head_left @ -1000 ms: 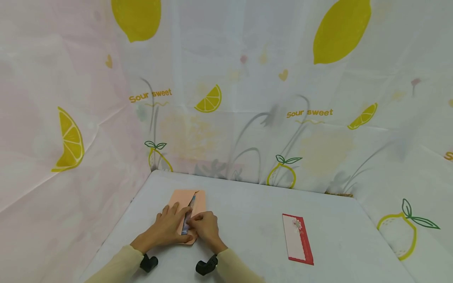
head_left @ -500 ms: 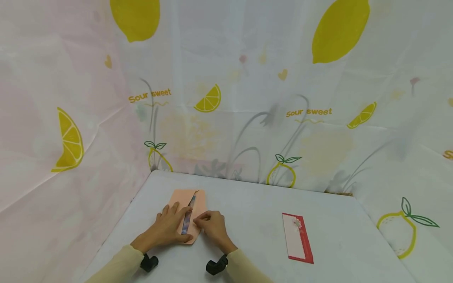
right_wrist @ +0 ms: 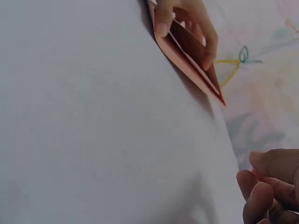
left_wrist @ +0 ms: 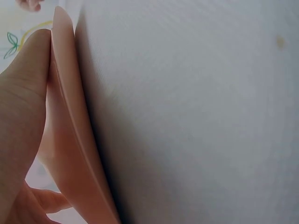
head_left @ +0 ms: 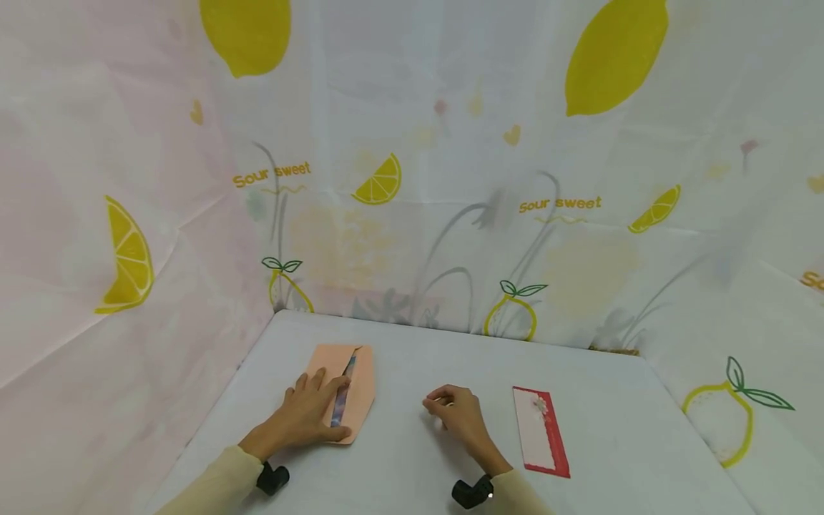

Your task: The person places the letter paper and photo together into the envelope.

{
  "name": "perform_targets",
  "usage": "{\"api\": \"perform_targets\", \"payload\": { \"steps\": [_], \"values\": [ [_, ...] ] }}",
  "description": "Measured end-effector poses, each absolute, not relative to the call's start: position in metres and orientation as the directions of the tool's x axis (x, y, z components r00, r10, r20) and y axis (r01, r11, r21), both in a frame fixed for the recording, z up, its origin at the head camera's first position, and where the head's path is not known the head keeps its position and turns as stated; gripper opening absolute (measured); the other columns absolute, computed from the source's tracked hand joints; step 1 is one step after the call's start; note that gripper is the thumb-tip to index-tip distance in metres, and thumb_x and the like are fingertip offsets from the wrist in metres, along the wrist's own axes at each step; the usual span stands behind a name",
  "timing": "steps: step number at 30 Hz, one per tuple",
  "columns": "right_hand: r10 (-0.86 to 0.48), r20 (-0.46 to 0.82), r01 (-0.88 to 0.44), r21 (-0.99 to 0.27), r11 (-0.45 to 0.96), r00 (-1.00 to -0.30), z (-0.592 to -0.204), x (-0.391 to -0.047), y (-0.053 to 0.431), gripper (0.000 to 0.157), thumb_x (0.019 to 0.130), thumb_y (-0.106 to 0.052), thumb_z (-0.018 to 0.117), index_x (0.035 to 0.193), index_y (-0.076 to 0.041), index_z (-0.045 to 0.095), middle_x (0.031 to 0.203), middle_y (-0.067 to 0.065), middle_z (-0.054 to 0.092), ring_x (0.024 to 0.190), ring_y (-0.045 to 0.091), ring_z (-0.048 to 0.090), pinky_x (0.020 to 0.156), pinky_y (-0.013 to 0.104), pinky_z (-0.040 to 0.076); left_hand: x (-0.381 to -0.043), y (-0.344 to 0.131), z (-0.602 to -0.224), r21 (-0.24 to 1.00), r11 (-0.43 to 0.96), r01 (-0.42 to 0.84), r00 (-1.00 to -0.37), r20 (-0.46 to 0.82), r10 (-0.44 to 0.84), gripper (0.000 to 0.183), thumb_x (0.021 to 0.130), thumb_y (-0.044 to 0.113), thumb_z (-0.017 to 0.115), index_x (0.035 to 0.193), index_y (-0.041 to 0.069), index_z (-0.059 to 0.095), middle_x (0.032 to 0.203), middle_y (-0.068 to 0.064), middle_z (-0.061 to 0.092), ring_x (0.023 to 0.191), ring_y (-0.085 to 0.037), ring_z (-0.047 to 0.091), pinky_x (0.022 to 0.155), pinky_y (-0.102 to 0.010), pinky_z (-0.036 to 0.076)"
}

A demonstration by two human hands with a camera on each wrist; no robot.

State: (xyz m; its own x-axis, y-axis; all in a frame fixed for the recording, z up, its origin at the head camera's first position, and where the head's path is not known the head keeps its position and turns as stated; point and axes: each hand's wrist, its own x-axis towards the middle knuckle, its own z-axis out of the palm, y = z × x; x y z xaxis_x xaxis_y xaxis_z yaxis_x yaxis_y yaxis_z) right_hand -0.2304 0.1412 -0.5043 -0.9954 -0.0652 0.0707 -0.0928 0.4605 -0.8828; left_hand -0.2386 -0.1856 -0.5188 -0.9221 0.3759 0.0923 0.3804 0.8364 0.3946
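So the salmon-pink envelope (head_left: 362, 379) is lying on the left part of the white counter (head_left: 412, 472), with a long gap down it and something blue-purple and patterned (head_left: 339, 408) peeking through. The person's left hand (head_left: 309, 415) isn't gripping, just resting on top with fingers spread. The right hand (head_left: 460, 415) is well clear of the paper, fingers curled in and thumb near the fingertips. Honestly can't tell if it's pinching something tiny; the right wrist view is too dim there.

For fiddling with that gap, imo the left hand's got the right idea: steady, light pressure, well spread, so the envelope can't skate around. Go gently along the edges, since thin paper probably creases or tears easily.

Over on the right there's a red-and-white card (head_left: 537, 433) with a flower design; no writing readable on it. No brands either. The only legible text is "Sour sweet" (head_left: 272, 174), printed twice on the lemon-print backdrop (head_left: 412, 93).
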Motion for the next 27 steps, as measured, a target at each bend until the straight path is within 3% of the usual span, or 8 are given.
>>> {"api": "perform_targets", "payload": {
  "steps": [13,21,27],
  "values": [
    [0.190,0.006,0.102,-0.826,0.555,-0.982,-0.500,-0.200,0.242,0.018,0.091,-0.020,0.080,0.100,-0.006,0.076,0.085,0.001,0.070,0.059,0.017,0.057,0.053,0.027,0.045,-0.239,-0.186,-0.520,0.392,0.836,0.384,-0.921,0.100,0.376,0.098,0.073,0.074,0.078,0.151,0.022,0.048,0.155,-0.035,0.034,0.135,-0.069,0.028,0.096,-0.082,0.028],
    [0.243,-0.027,0.175,-0.772,0.611,-0.970,-0.500,-0.182,0.280,0.027,0.091,-0.024,0.079,0.106,-0.002,0.075,0.087,0.002,0.070,0.071,0.017,0.060,0.058,0.029,0.051,-0.239,-0.184,-0.521,0.398,0.831,0.388,-0.919,0.098,0.382,0.097,0.074,0.074,0.078,0.151,0.023,0.048,0.155,-0.037,0.033,0.136,-0.070,0.027,0.096,-0.083,0.028],
    [0.267,-0.012,0.193,-0.724,0.663,-0.964,-0.501,-0.177,0.300,0.031,0.091,-0.024,0.080,0.109,0.000,0.075,0.087,0.002,0.070,0.073,0.017,0.058,0.060,0.029,0.048,-0.239,-0.185,-0.520,0.406,0.832,0.379,-0.922,0.090,0.376,0.097,0.074,0.072,0.079,0.151,0.022,0.048,0.155,-0.037,0.033,0.136,-0.070,0.026,0.097,-0.083,0.026]
  ]
}}
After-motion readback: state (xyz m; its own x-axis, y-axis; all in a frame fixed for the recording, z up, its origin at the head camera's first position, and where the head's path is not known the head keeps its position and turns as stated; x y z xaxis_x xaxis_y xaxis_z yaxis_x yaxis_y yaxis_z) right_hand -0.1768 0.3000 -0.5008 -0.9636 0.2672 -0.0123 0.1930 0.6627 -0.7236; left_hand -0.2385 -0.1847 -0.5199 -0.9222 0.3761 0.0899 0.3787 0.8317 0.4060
